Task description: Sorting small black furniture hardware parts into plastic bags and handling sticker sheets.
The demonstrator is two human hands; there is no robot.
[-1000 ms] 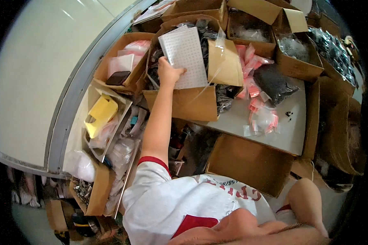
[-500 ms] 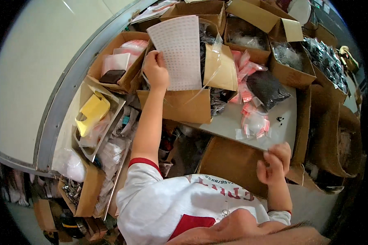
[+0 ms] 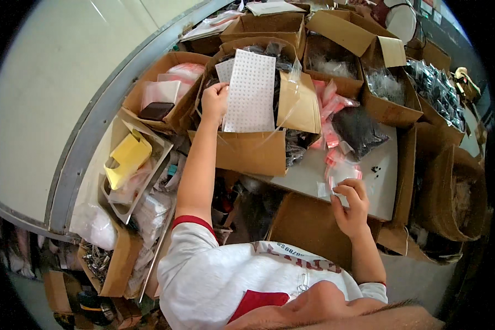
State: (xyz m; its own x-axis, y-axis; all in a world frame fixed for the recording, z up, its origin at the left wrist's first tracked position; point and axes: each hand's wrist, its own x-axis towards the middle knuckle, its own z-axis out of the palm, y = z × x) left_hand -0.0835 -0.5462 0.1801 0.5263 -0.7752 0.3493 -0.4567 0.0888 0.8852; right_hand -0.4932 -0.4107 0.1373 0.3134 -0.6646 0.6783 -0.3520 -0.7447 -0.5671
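Observation:
A white sheet printed with rows of small marks [image 3: 251, 93] rests over an open cardboard box [image 3: 242, 151]. At its left edge my left hand [image 3: 214, 103] is closed, with the fingertips gripping the sheet. Part of a second white sheet [image 3: 224, 70] shows behind it. My right hand [image 3: 352, 209] is above the front edge of the pale table, its thumb and forefinger curled together. Anything between them is too small to make out. Beside those fingertips are small clear bags with red edges [image 3: 335, 171]. A bag of black pieces [image 3: 359, 131] lies behind them.
A few tiny black pieces [image 3: 375, 169] lie on the pale tabletop [image 3: 382, 190]. Open boxes of bagged items surround it, including one with a dark phone-like object [image 3: 157, 111]. A tray with a yellow holder [image 3: 127, 159] stands left; an open carton [image 3: 308, 223] is below.
The printed sheet has come down lower over the box, uncovering a second sheet behind it. My right hand has moved left and forward to the small bags, its fingers curling together.

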